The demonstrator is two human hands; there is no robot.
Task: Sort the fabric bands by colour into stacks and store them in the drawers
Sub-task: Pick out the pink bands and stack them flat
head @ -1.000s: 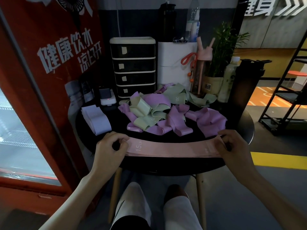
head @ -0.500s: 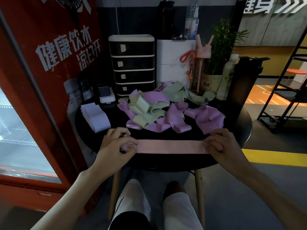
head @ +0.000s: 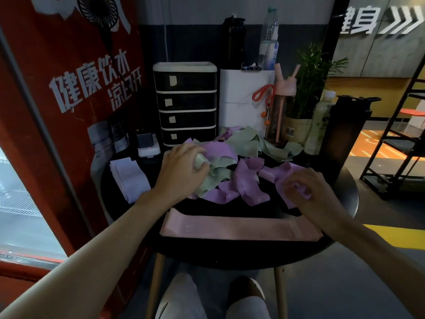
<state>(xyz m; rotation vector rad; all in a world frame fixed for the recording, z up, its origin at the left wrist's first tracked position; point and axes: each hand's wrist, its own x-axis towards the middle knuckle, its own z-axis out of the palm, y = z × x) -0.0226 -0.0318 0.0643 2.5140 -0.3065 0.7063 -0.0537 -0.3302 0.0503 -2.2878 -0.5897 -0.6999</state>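
left hand (head: pixel 181 168) deep in tangled pile, fingers curled round pale green fabric band (head: pixel 219 165). right hand (head: pixel 310 192) pinching purple fabric band (head: pixel 271 174) at pile's right side. long pink fabric band (head: pixel 239 227) flat along near edge of round black table (head: pixel 230 252). folded white band stack (head: pixel 128 178) sits left, black four-drawer unit (head: pixel 186 104) behind pile, drawers closed.

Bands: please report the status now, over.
Left hand grips green band. Right hand pinches purple band. Pink band flat in front. Drawers closed.
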